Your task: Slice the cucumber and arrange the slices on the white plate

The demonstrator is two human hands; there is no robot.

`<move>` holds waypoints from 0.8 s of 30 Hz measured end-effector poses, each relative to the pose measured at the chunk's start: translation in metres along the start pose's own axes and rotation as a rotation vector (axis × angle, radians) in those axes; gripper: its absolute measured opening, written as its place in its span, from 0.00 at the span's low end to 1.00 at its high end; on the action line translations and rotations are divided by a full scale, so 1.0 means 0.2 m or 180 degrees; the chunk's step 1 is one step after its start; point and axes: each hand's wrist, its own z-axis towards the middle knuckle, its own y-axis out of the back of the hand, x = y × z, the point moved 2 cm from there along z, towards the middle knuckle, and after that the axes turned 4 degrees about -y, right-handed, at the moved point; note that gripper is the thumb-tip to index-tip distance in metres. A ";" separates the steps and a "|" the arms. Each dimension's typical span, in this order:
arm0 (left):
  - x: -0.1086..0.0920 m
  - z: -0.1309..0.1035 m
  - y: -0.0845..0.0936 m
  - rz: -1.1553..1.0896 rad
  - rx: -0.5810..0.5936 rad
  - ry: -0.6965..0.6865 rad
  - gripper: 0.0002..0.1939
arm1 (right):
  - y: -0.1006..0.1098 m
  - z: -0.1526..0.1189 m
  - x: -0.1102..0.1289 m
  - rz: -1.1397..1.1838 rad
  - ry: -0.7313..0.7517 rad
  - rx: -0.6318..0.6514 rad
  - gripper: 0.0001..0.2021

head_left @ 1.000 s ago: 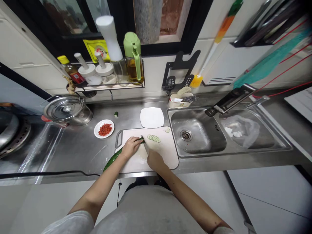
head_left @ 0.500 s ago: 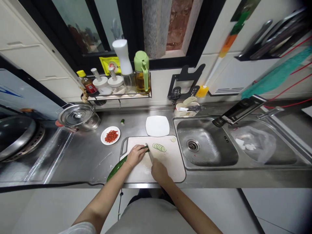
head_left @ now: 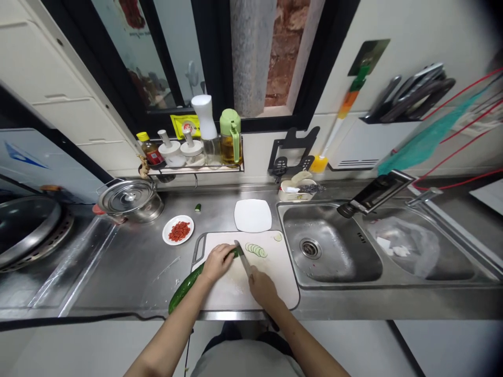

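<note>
A long green cucumber (head_left: 186, 288) lies slantwise over the left edge of the white cutting board (head_left: 223, 293). My left hand (head_left: 218, 262) is closed over its far end, hiding that stretch. In my right hand (head_left: 262, 287) is the handle of a kitchen knife (head_left: 242, 258), its blade beside the cucumber's cut end, just right of my left fingertips. Several thin cucumber slices (head_left: 255, 250) lie overlapped in a row right of the blade. One more slice (head_left: 277, 237) rests by the board's far right corner.
Behind the board sit a white square plate (head_left: 253, 215), a cucumber stub (head_left: 198, 207) and a small plate (head_left: 167, 236) of red pieces. A lidded steel pot (head_left: 131, 199) stands left. Right of the board is the sink (head_left: 334, 246); a seasoning rack (head_left: 196, 168) hangs behind.
The view has tilted up a little, so the counter appears lower. The knife blade has swung to a more slanted angle, and my right hand has shifted slightly right. My left hand still holds the cucumber.
</note>
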 end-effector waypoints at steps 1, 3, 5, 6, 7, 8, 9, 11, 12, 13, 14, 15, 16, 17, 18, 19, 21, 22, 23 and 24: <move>0.00 0.01 0.01 -0.0124 -0.0170 0.0203 0.16 | 0.02 -0.01 -0.03 -0.0140 -0.0024 -0.0090 0.19; 0.00 0.04 0.04 -0.0431 -0.0621 0.0716 0.18 | 0.07 -0.04 -0.09 -0.0456 -0.0068 -0.0363 0.20; -0.01 0.08 0.07 -0.0843 -0.0969 0.1221 0.20 | 0.13 -0.07 -0.16 -0.0749 -0.0048 -0.0791 0.20; -0.02 0.10 0.07 -0.1085 -0.0997 0.1396 0.21 | 0.16 -0.08 -0.20 -0.0866 -0.0014 -0.1029 0.20; -0.04 0.12 0.07 -0.1281 -0.0911 0.1471 0.22 | 0.18 -0.09 -0.23 -0.0965 0.0019 -0.1251 0.20; -0.07 0.14 0.07 -0.1445 -0.0748 0.1483 0.23 | 0.20 -0.10 -0.27 -0.1044 0.0055 -0.1444 0.20; -0.10 0.15 0.06 -0.1583 -0.0508 0.1445 0.23 | 0.21 -0.11 -0.30 -0.1102 0.0089 -0.1608 0.20; -0.16 0.18 0.04 -0.1692 0.0040 0.1283 0.24 | 0.23 -0.12 -0.34 -0.1182 0.0136 -0.1859 0.21; -0.19 0.18 0.03 -0.1659 0.0284 0.1193 0.24 | 0.23 -0.13 -0.36 -0.1207 0.0151 -0.1958 0.21; -0.21 0.19 0.02 -0.1583 0.0476 0.1121 0.23 | 0.23 -0.14 -0.37 -0.1227 0.0164 -0.2041 0.22; -0.24 0.20 0.01 -0.1492 0.0610 0.1071 0.22 | 0.23 -0.15 -0.39 -0.1247 0.0170 -0.2101 0.22; -0.25 0.20 0.00 -0.1408 0.0697 0.1035 0.20 | 0.23 -0.15 -0.40 -0.1267 0.0172 -0.2137 0.22; -0.27 0.20 0.00 -0.1339 0.0754 0.1007 0.19 | 0.22 -0.16 -0.41 -0.1285 0.0173 -0.2151 0.22; -0.28 0.21 -0.01 -0.1282 0.0801 0.0972 0.18 | 0.21 -0.17 -0.42 -0.1299 0.0171 -0.2148 0.22; -0.30 0.21 -0.02 -0.1224 0.0842 0.0929 0.18 | 0.20 -0.18 -0.43 -0.1309 0.0164 -0.2137 0.22; -0.31 0.21 -0.03 -0.1158 0.0883 0.0877 0.16 | 0.19 -0.19 -0.45 -0.1314 0.0151 -0.2123 0.22; -0.33 0.21 -0.06 -0.1016 0.0943 0.0789 0.12 | 0.16 -0.21 -0.48 -0.1313 0.0121 -0.2094 0.21; -0.34 0.20 -0.08 -0.0958 0.0973 0.0774 0.10 | 0.15 -0.22 -0.50 -0.1309 0.0102 -0.2074 0.21; -0.35 0.20 -0.10 -0.0916 0.1007 0.0783 0.08 | 0.13 -0.23 -0.52 -0.1305 0.0083 -0.2047 0.21; -0.35 0.20 -0.12 -0.0881 0.1043 0.0811 0.07 | 0.12 -0.25 -0.54 -0.1300 0.0060 -0.2019 0.21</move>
